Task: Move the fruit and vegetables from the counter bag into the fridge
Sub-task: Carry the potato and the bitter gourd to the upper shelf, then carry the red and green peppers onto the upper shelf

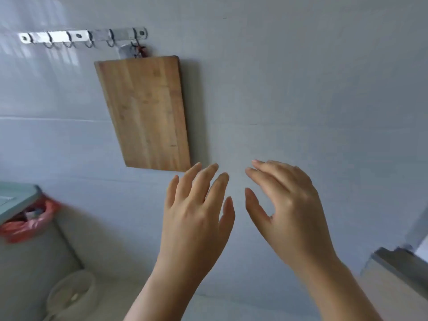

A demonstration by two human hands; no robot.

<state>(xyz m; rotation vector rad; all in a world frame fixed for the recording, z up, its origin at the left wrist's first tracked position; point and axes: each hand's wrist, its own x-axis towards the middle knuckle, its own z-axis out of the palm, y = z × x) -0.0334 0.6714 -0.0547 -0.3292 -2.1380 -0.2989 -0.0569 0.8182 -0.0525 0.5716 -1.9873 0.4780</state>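
Observation:
My left hand (196, 205) and my right hand (287, 202) are raised side by side in front of a pale tiled wall. Both show their backs, with fingers spread and relaxed, and neither holds anything. A red plastic bag (27, 224) with some packets inside sits at the left edge, tucked under a pale green lid or box (14, 200). No fruit, vegetables or fridge are in view.
A wooden cutting board (143, 112) hangs on the wall from a metal hook rail (81, 37). A white round container (71, 295) stands low at the left on the counter. A grey and beige edge (398, 272) juts in at the lower right.

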